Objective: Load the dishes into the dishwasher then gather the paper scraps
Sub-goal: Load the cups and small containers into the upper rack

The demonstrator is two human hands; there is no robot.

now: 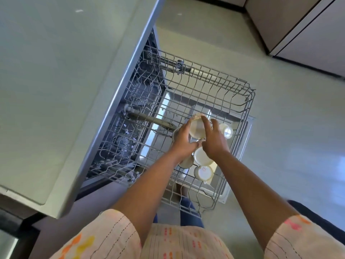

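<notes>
Both hands set a cream cup into the pulled-out dishwasher rack.

Head view: the left hand [183, 139] and right hand [212, 139] each curl their grip round the upturned cup [197, 128] — held over the rack [205, 79] near its right side. Three more cream cups — one [228, 131] far right, two [202, 157] [204, 173] nearer — sit upturned in the rack, right of the tabletop [56, 81].
</notes>
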